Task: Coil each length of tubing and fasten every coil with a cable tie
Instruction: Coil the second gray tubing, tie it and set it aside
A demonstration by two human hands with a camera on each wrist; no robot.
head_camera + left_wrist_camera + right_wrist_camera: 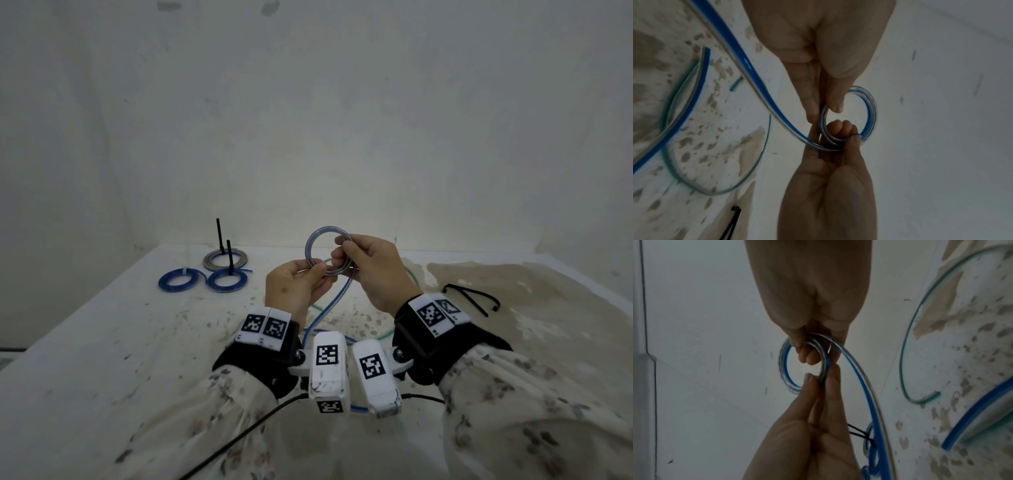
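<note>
Here the blue tubing (pixel 328 251) is held up above the table (pixel 102 342), between the two hands, with a few turns already wound into a small ring. The left hand (pixel 294 287) pinches the ring's near-left side between thumb and fingertips; the right hand (pixel 373 270) has its fingers curled through and round the right side. To do this well, I would keep the left pinch firm on all the turns so none springs open, and let the right hand feed the loose tail (pixel 318 318) round in even loops laid beside the last.

The tail trails down to the table, where it crosses a green tube (pixel 906 344), a likely snag as it is drawn up. Spare black cable ties (pixel 471 297) lie to the right, within reach. At the far left sit three finished coils (pixel 205 275), two with tie ends standing upright.
</note>
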